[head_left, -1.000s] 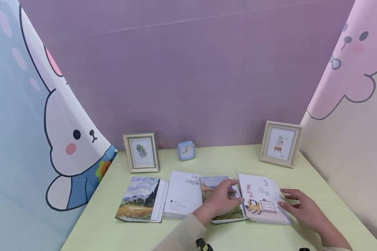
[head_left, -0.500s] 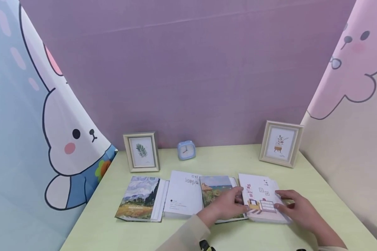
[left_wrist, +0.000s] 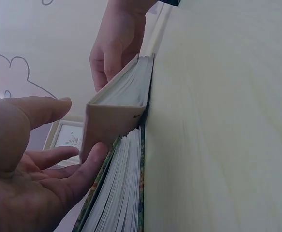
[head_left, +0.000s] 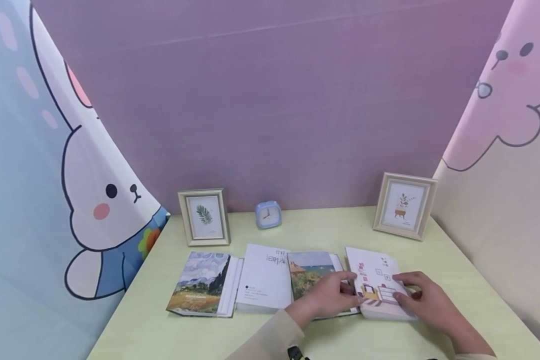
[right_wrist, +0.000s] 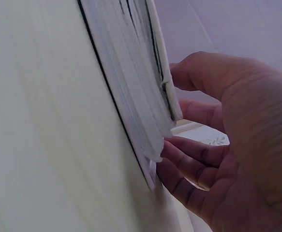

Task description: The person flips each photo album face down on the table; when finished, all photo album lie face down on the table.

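Observation:
The rightmost book (head_left: pixel 378 285), white with a drawing of a room in pink and yellow, lies between both hands. My left hand (head_left: pixel 326 295) holds its spine side; in the left wrist view, fingers touch the spine (left_wrist: pixel 109 125) and the thumb stands over the cover. On the opposite side my right hand (head_left: pixel 427 300) grips the page edge (right_wrist: pixel 145 121), thumb at the cover and fingers by the pages. Tilted in the left wrist view, this book overlaps the edge of a book with a seaside painting (head_left: pixel 308 272), which my left hand partly covers.
Left of these lie a white book with printed characters (head_left: pixel 263 277) and a book with a field painting (head_left: pixel 200 282). Behind them on the pale table (head_left: pixel 324 225) stand a leaf-picture frame (head_left: pixel 204 217), a blue clock (head_left: pixel 268 215) and a potted-plant picture frame (head_left: pixel 405 206). A purple wall (head_left: pixel 270 110) rises at the back.
Both hands have closed in on the rightmost book, the left moving right to its spine and the right moving left to its page edge. The book has shifted slightly right and tilted.

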